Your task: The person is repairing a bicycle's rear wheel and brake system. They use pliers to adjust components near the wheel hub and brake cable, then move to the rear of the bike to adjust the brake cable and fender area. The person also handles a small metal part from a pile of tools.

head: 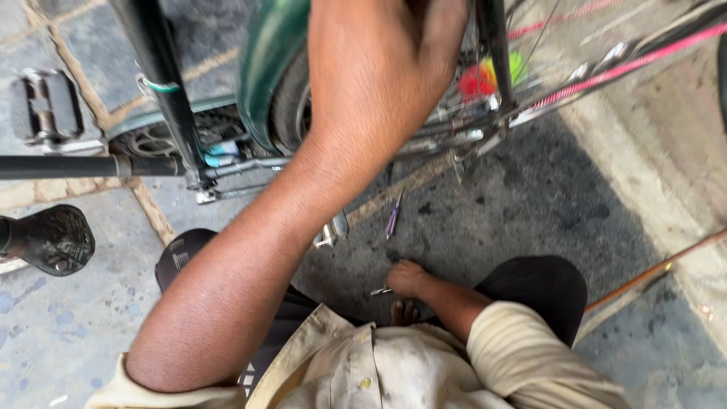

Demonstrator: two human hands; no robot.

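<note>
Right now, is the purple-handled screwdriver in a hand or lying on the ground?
On the ground. The screwdriver lies flat on the dark pavement, apart from the right hand, which touches a small metal tool.

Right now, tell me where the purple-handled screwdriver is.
In the head view the purple-handled screwdriver lies on the dark ground near the middle, just above the right hand and below the bicycle's rear wheel.

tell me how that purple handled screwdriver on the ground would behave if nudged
The purple-handled screwdriver looks slim and rounded, so it would probably roll. It seems light and stiff. The rough, stained ground might stop it quickly.
</note>
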